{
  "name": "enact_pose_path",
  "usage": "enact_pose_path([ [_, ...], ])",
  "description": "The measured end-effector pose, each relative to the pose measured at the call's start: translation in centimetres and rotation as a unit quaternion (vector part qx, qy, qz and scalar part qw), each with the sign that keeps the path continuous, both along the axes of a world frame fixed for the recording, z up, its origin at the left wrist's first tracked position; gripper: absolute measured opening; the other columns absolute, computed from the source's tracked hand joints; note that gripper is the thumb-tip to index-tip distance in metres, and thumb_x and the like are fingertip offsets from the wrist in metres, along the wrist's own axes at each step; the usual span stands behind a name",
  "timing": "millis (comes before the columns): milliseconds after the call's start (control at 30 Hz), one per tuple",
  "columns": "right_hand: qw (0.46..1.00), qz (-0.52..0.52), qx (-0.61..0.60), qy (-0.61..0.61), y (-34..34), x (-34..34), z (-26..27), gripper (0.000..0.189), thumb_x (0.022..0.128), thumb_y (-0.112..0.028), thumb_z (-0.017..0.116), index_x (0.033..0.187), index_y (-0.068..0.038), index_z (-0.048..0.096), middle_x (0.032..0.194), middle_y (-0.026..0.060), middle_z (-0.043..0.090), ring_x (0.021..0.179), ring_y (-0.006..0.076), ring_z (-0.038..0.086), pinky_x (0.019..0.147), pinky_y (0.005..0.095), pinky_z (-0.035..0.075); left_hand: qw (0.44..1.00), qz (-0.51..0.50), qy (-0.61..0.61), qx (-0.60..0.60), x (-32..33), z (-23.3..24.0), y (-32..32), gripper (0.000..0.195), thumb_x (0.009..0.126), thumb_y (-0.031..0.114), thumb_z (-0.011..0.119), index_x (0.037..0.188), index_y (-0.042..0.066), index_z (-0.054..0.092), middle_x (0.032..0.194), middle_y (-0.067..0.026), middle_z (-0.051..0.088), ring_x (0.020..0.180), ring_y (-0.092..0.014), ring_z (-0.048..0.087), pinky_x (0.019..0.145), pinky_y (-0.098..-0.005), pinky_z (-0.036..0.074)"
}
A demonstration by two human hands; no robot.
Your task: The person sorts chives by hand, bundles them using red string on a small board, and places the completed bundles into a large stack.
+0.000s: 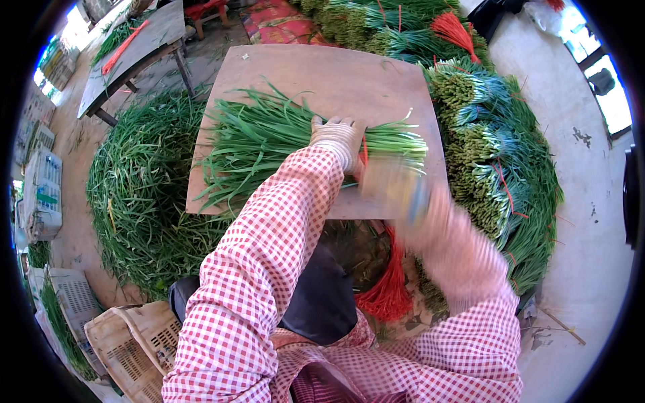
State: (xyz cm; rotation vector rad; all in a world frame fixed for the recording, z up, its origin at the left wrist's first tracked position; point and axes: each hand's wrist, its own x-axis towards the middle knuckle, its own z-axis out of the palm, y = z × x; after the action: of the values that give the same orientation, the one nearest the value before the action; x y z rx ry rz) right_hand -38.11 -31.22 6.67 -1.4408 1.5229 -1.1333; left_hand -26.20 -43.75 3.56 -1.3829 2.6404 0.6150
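Note:
My left hand (335,138), in a pale knitted glove, presses down on a bunch of long green leafy stalks, probably garlic chives (262,136), lying across a wooden board (322,65). The leaves spread to the left and the pale stem ends point right. A red tie (364,151) runs over the stems just right of that hand. My right hand (398,189), also gloved, is strongly blurred beside the tie at the board's near edge; its fingers cannot be made out. Under that edge hangs a bundle of red ties (390,282).
Tied green bunches (484,151) are stacked along the right and far side, with more red ties (456,32) on top. A heap of loose leaves (146,191) lies left of the board. A plastic basket (133,347) stands at the lower left, a second table (146,45) at the upper left.

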Motion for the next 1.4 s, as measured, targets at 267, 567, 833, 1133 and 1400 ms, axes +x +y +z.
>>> enact_pose_path([
  [267,0.978,0.055,-0.125,0.16,3.4,-3.9,-4.1,0.016,0.092,-0.024,0.059,0.093,-0.008,0.059,0.092,0.005,0.061,0.085,0.0136,0.058,0.066,0.0299,0.049,0.999,-0.043,0.03,0.013,0.9,0.3,-0.8,0.105,0.05,0.046,0.085,0.136,0.007,0.039,0.136,-0.0144,0.047,0.131,-0.031,0.039,0.108,-0.0545,0.028],
  [567,0.857,0.049,0.043,-0.512,-2.2,-1.1,-1.4,0.015,0.095,-0.023,0.056,0.086,-0.011,0.056,0.083,0.0007,0.055,0.083,0.0207,0.061,0.065,0.0327,0.049,0.997,-0.027,-0.067,-0.033,-1.3,-0.3,2.3,0.114,0.054,0.04,0.084,0.146,0.016,0.022,0.151,-0.0078,0.03,0.14,-0.028,0.028,0.109,-0.0612,0.021],
  [833,0.985,0.096,0.04,-0.136,8.7,1.3,-11.9,0.019,0.092,-0.022,0.052,0.082,-0.006,0.055,0.068,-0.0003,0.048,0.06,0.0154,0.045,0.056,0.0318,0.04,0.998,0.003,-0.045,-0.043,-1.0,-0.7,2.4,0.106,0.053,0.035,0.084,0.143,0.018,0.03,0.146,-0.0089,0.036,0.139,-0.027,0.028,0.109,-0.0616,0.019],
  [1133,0.977,0.11,-0.078,-0.165,0.8,-1.1,5.8,0.021,0.093,-0.023,0.058,0.1,-0.003,0.058,0.088,0.0073,0.061,0.086,0.0181,0.061,0.079,0.0296,0.048,0.972,-0.186,-0.136,-0.051,2.8,4.2,1.0,0.083,0.06,0.043,0.079,0.134,0.023,0.049,0.12,-0.0127,0.061,0.122,-0.029,0.05,0.101,-0.0579,0.035],
  [1400,0.908,0.186,0.03,0.374,-2.3,-3.6,-4.0,0.098,0.065,-0.052,0.079,0.137,0.001,0.04,0.122,0.0242,0.058,0.116,0.032,0.056,0.099,0.0369,0.043,0.981,-0.159,-0.072,-0.085,4.0,3.2,2.8,0.067,0.069,0.047,0.075,0.127,0.021,0.053,0.125,-0.0056,0.056,0.128,-0.026,0.043,0.108,-0.062,0.015],
])
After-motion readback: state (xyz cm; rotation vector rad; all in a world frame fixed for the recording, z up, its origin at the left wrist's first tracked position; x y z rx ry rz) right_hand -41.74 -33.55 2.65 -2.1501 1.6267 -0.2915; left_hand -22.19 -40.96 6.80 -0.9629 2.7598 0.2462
